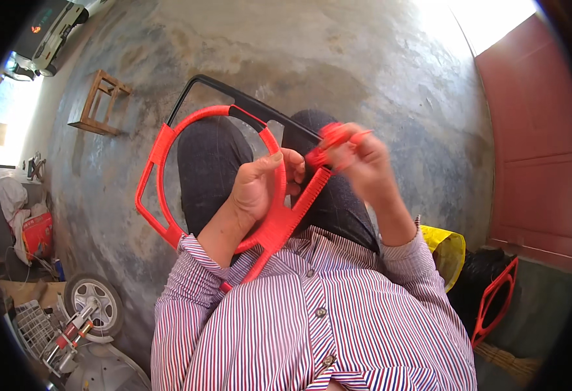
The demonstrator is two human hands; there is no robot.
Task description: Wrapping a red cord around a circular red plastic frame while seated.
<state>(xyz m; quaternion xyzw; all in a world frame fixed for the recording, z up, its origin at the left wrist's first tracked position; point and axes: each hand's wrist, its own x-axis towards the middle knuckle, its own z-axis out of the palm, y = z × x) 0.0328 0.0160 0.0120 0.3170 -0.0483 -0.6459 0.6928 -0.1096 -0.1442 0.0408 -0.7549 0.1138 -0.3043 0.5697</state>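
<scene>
Red plastic is catching the eye first: a large hoop-shaped frame (168, 169) is lying across the person's lap, just left of the middle, with a black bar (247, 104) running along its top edge toward twelve o'clock. A ridged red spoke (302, 202) is slanting from the frame's lower rim up toward one o'clock. The left hand (260, 186) is wrapping around the rim where the spoke joins it, fingers curled tight over the plastic and thumb on the near side. The right hand (358, 163) is sitting just beside it at about two o'clock, fingertips pinched narrowly on a small red piece (331, 137) at the spoke's upper end; that hand is blurred, so the piece may be a clip or a strip end. The hands are nearly touching. Dark trousers and a striped shirt (299, 326) are filling the lower half. A wooden stool (100, 104) is standing at ten o'clock on the concrete floor (364, 58), a wheel (93, 303) at seven o'clock, and a second red frame (495, 300) at four o'clock beside a yellow bag (446, 247).
</scene>
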